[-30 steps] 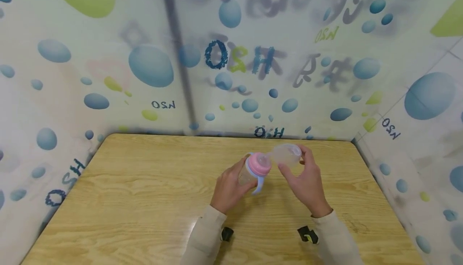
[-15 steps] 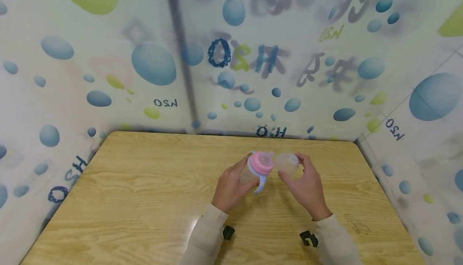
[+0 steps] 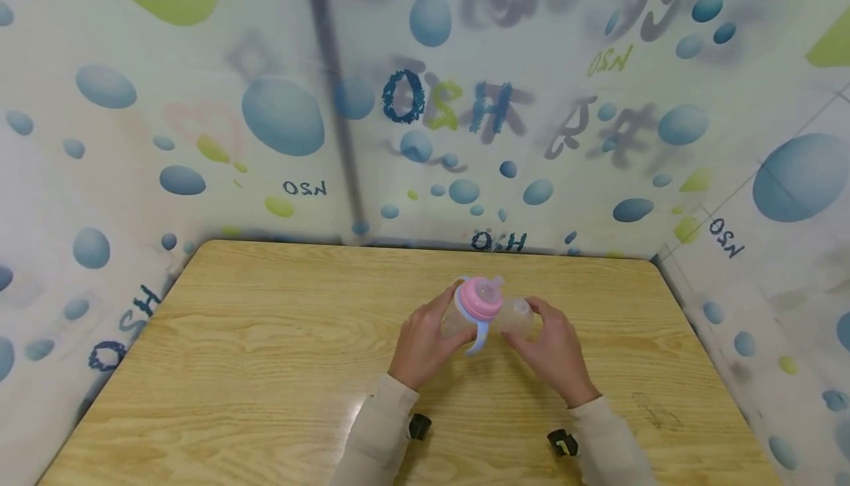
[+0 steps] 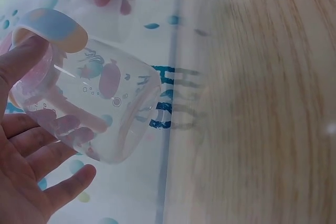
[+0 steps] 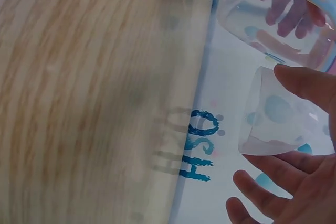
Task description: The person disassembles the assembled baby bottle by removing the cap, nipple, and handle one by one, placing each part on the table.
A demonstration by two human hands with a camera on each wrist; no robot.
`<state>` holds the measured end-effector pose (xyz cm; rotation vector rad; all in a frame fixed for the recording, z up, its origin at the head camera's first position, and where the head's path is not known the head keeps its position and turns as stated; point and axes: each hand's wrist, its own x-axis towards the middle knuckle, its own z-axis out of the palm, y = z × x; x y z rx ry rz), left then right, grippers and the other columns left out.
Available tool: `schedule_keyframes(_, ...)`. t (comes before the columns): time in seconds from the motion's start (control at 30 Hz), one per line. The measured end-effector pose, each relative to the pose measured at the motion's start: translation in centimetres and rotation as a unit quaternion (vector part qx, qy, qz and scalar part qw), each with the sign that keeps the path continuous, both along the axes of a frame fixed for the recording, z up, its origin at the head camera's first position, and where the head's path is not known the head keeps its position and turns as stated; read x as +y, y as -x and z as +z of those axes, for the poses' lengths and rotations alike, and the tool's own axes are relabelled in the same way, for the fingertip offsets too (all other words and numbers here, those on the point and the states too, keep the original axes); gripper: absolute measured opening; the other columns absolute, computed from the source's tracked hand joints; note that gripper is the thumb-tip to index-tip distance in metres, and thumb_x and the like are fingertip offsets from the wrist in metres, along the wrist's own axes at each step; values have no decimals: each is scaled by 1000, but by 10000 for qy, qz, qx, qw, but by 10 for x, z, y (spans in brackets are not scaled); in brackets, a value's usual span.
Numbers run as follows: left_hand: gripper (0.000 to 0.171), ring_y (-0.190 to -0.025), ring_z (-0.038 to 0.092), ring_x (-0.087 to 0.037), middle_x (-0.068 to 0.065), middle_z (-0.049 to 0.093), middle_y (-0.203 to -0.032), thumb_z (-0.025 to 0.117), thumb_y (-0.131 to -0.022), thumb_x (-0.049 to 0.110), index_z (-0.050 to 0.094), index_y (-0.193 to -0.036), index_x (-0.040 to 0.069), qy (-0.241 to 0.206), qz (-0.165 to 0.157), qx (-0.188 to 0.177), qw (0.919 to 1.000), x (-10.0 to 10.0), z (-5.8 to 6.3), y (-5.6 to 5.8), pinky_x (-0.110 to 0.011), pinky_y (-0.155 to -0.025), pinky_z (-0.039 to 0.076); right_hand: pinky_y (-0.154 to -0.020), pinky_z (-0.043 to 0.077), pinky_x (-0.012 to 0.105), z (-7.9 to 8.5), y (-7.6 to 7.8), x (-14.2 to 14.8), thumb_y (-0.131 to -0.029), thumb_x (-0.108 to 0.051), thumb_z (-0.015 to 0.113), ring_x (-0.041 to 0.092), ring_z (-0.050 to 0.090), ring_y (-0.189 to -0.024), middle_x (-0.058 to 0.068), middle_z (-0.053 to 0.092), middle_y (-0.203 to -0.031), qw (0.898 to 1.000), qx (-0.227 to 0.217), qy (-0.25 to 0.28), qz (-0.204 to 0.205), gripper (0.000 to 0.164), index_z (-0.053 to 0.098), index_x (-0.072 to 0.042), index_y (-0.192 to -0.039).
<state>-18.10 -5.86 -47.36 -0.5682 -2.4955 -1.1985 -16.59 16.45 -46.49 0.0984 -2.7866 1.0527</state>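
Observation:
In the head view my left hand (image 3: 425,342) grips a clear baby bottle (image 3: 454,321) with a pink collar, a pale teat and blue handles. The bottle is tilted, its top towards the upper right. The left wrist view shows the thumb through one handle (image 4: 52,24) and printed shapes on the clear body (image 4: 110,93). Beside it my right hand (image 3: 554,353) holds a translucent bottle cap (image 3: 518,318) between thumb and fingers. In the right wrist view the cap (image 5: 278,114) has its wide open rim facing left, apart from the bottle (image 5: 252,14).
Both hands are above a wooden table (image 3: 279,346). Behind it stands a wall (image 3: 425,169) covered with blue and green spots and lettering. Another spotted wall (image 3: 764,294) rises at the right edge. Black straps (image 3: 563,442) sit at the wrists.
My right hand has lowered the cap and brought it left, from above beside the teat to beside the bottle's collar. The left hand keeps its grip, with hardly any movement.

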Motion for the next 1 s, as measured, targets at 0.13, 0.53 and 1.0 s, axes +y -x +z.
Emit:
schedule_keyframes(0.13,76,-113,65,-28,-6,64,-133,82,-82,37,50,-147,16,-21,8,-36,10000,0,2,-1,-53,-87,53,-98,41,63,-6,1,0,-81,-29,83,45,53,-122,26,59,-131,9998,57,-200,63,68,55,4,-134)
schedule_keyframes(0.53,76,-108,66,-30,-8,65,-132,83,-81,36,50,-147,18,-85,8,-81,9999,0,4,-1,-52,-84,53,-93,44,63,-17,0,2,-81,-26,82,46,57,-116,27,62,-126,9986,93,-475,197,65,57,6,-132)
schedule_keyframes(1.0,76,-102,67,-28,-8,66,-129,84,-80,34,51,-146,18,-21,49,-62,10000,0,4,-1,-50,-79,53,-90,49,58,-22,0,1,-80,-26,82,42,61,-110,22,66,-121,9963,-339,-732,287,61,60,3,-129)
